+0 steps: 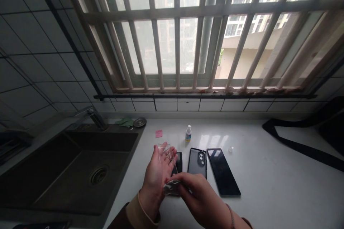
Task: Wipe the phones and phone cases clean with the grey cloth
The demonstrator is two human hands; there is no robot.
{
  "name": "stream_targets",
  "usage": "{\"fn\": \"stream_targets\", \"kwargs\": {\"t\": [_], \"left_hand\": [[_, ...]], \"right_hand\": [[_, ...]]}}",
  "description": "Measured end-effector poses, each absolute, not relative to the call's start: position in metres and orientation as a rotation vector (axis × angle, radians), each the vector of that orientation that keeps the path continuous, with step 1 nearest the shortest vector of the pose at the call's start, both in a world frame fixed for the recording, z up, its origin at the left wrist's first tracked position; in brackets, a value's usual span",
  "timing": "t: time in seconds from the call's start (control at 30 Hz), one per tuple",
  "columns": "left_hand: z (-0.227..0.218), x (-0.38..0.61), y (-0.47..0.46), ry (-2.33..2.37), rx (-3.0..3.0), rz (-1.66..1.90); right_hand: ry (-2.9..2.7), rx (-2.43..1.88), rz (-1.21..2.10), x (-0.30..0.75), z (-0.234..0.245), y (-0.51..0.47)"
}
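A transparent phone case point(163, 155) with round camera holes lies along the palm of my left hand point(155, 175), held between the thumb and the fingers. My right hand point(202, 195) pinches a crumpled greyish cloth point(171, 187) at the lower end of this case, close to my left wrist. Partly hidden beneath my hands is a dark phone point(179, 161) on the counter. Beside it rests a black-rimmed phone case point(194, 162) with a camera cutout, its lower part covered by my right hand. Farther right lies a dark, flat phone-like slab point(223, 171).
A small white-capped bottle point(188, 135) stands behind the cases, with a pink paper square point(158, 134) to its left. A small clear piece point(230, 149) lies at right. The sink point(129, 157) and faucet point(96, 118) are left; a black strap point(282, 139) lies right.
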State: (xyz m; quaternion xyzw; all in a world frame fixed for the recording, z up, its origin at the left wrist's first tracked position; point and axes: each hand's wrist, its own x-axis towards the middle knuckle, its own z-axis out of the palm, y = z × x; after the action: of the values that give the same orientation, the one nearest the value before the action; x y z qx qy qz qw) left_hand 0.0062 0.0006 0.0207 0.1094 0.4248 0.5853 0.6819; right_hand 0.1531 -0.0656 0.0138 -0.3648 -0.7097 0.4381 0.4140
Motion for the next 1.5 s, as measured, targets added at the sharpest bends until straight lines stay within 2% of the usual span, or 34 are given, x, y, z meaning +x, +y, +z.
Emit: {"fn": "stream_targets", "kwargs": {"t": [0.13, 0.3, 0.4, 0.6, 0.73, 1.27, 1.5], "left_hand": [[0.023, 0.004, -0.001, 0.872, 0.298, 1.194], [0.034, -0.001, -0.009, 0.689, 0.404, 0.808], [0.038, -0.002, -0.017, 0.715, 0.518, 0.631], [0.04, -0.006, -0.024, 0.68, 0.678, 0.41], [0.036, -0.007, -0.022, 0.696, 0.705, 0.416], [0.021, -0.007, -0.01, 0.946, 0.716, 0.713], [0.02, -0.005, -0.008, 0.982, 0.616, 0.77]], "right_hand": [[-1.446, -0.923, 1.268, 0.159, 0.005, -0.054], [-0.916, -1.025, 1.02, 0.19, -0.01, -0.032], [-0.869, -1.048, 0.998, 0.202, -0.008, -0.026], [-1.035, -0.899, 1.478, 0.191, 0.01, -0.031], [-1.086, -0.869, 1.519, 0.187, 0.013, -0.033], [-1.204, -0.875, 1.238, 0.182, 0.0, -0.034], [-1.543, -1.005, 0.594, 0.178, -0.005, -0.045]]}}
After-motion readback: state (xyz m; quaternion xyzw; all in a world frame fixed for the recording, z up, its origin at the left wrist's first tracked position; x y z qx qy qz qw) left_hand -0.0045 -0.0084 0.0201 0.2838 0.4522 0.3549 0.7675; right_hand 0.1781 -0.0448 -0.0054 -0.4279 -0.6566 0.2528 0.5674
